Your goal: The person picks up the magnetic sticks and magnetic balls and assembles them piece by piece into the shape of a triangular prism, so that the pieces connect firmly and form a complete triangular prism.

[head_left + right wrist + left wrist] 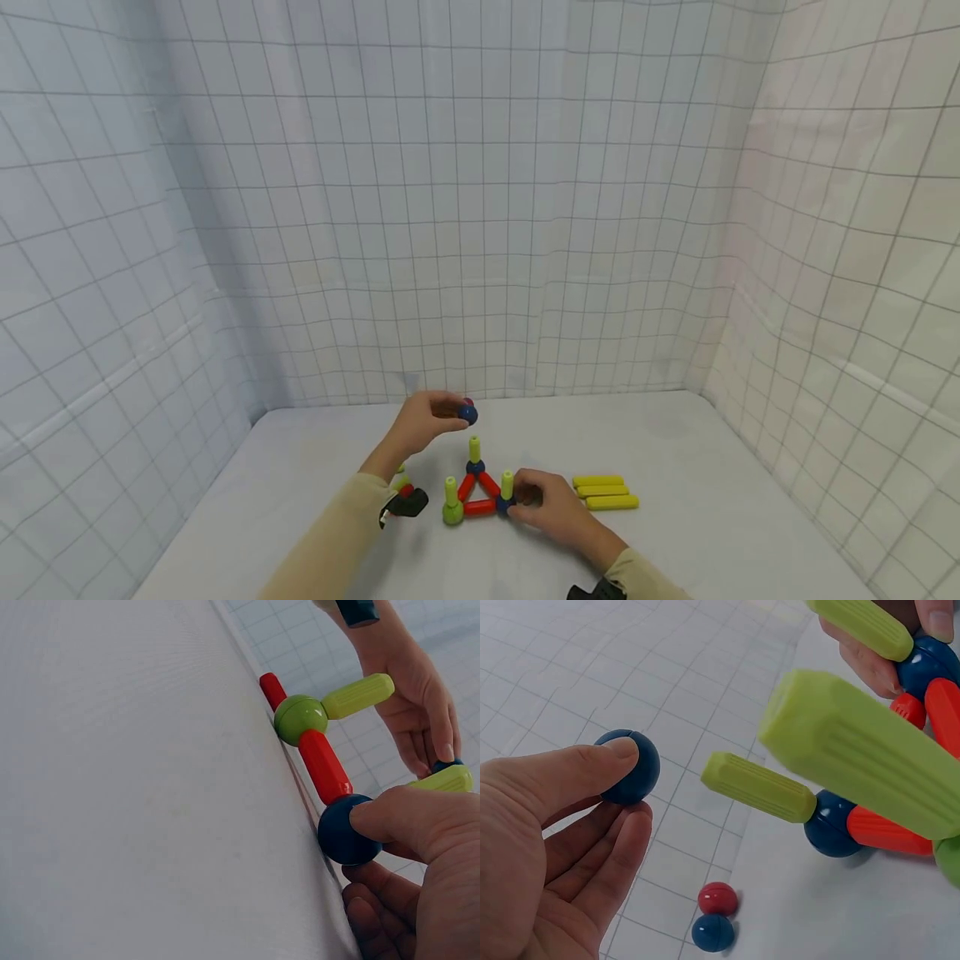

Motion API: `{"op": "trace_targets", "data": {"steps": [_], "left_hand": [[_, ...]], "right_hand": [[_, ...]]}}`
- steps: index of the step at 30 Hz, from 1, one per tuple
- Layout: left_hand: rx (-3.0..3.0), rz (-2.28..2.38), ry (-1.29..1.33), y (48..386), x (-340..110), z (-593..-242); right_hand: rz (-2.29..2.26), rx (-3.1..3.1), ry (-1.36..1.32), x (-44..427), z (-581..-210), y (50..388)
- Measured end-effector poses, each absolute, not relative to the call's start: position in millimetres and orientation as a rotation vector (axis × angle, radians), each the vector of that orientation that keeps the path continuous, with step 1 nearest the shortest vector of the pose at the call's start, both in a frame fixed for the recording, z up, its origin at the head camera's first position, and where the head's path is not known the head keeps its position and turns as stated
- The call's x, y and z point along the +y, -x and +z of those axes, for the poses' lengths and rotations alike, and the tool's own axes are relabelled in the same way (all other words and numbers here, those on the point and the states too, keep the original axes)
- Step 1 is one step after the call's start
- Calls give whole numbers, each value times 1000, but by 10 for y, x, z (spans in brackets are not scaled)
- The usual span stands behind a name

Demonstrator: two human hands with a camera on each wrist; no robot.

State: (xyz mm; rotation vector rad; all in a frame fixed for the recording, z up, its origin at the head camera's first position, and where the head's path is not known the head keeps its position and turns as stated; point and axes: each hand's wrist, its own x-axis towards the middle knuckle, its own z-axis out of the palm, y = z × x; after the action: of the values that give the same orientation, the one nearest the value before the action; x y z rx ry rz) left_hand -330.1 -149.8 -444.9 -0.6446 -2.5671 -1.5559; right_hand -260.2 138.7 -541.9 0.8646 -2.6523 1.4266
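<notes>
My left hand (429, 423) pinches a blue ball (630, 769) between thumb and fingers, held in the air above the far side of a triangle of balls and rods. The triangle has red rods (479, 507), a green ball (452, 513), a far blue ball (476, 468) and a right-corner blue ball (346, 831). A yellow-green rod (474, 449) stands upright on each corner ball. At the right corner, my right hand (553, 504) grips that blue ball with thumb and fingertips. Part of the structure is hidden by my right hand in the right wrist view.
Several yellow rods (606, 492) lie side by side right of my right hand. A red ball (718, 898) and another blue ball (712, 933) lie on the table. Green and red pieces (405, 485) are partly hidden by my left sleeve. Gridded cloth walls surround the white table (697, 492).
</notes>
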Motion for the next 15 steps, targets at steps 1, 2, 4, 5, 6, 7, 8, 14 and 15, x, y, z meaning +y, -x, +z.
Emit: {"op": "trace_targets", "data": {"steps": [1, 2, 4, 5, 6, 7, 8, 14, 15], "left_hand": [[-2575, -1556, 637, 3287, -1497, -4466], [-2581, -1552, 637, 3279, -1495, -4483], [-2588, -1552, 646, 3271, -1491, -4513], [-2586, -1548, 652, 3269, -1488, -4523], [-2585, -1546, 655, 3269, -1486, -4533], [-2583, -1547, 659, 3271, -1483, -4540], [-2580, -1545, 666, 3275, -1478, -4545], [-2581, -1536, 698, 3280, -1448, -4567], [-2586, -1535, 701, 3274, -1444, -4573]], "right_hand": [[1428, -2656, -865, 1387, -5422, 2599], [1429, -2660, -863, 1387, -5424, 2597], [1430, -2662, -861, 1387, -5428, 2596], [1430, -2663, -859, 1388, -5430, 2596], [1427, -2662, -859, 1389, -5432, 2598], [1424, -2661, -857, 1390, -5434, 2601], [1424, -2660, -855, 1391, -5434, 2603], [1429, -2665, -859, 1391, -5433, 2616], [1427, -2665, -862, 1391, -5434, 2615]]}}
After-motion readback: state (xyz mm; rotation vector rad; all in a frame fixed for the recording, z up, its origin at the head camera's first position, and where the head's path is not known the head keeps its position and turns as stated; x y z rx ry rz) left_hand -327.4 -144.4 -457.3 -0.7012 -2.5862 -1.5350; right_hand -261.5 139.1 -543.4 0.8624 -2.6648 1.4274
